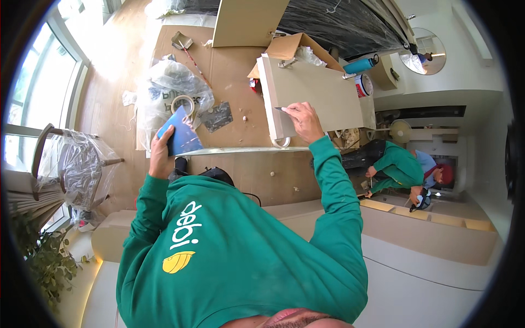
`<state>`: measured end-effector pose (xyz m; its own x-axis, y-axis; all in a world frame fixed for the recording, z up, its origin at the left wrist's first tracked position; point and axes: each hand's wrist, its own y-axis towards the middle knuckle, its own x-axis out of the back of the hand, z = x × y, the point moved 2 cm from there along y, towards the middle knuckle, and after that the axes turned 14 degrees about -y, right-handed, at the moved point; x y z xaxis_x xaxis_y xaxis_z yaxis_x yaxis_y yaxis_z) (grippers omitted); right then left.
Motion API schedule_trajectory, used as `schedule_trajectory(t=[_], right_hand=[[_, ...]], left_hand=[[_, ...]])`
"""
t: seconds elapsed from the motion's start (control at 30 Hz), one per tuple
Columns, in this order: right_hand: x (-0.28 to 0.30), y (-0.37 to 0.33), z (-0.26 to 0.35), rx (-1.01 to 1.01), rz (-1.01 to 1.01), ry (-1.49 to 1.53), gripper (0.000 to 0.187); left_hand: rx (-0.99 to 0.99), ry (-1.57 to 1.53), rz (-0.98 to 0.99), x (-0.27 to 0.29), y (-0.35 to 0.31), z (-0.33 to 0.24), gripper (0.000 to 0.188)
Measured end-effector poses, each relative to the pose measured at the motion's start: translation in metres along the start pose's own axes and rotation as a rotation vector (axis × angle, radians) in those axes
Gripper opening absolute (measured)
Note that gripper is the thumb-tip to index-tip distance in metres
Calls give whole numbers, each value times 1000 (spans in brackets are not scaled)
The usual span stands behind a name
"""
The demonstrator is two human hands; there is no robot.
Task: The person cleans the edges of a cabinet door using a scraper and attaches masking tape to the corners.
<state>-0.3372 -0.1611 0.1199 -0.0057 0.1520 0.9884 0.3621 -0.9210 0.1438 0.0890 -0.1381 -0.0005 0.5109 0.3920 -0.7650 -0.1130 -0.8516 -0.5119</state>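
Hands apart: left hand grips blue sheet, right hand pinches blade on panel.

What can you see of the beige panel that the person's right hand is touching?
The beige panel is a flat rectangular board, like a cabinet door, smooth and matt, with a thick pale edge and metal hinges on its far side. It lies over brown cardboard on the floor. The right hand presses a small thin tool against its near edge.
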Motion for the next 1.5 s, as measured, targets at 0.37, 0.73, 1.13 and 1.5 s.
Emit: schedule_trajectory(t=[0.37, 0.73, 1.13, 1.5], right_hand=[[-9, 5, 12, 102, 67, -139, 36], [8, 2, 9, 201, 120, -215, 36], [5, 0, 5, 171, 193, -210, 34], [5, 9, 6, 104, 184, -189, 32]], left_hand=[[-9, -132, -109, 50, 2, -6, 26], [-49, -151, -89, 69, 12, -20, 29], [-39, -192, -104, 73, 7, -18, 28], [-2, -251, -99, 87, 15, -9, 30]])
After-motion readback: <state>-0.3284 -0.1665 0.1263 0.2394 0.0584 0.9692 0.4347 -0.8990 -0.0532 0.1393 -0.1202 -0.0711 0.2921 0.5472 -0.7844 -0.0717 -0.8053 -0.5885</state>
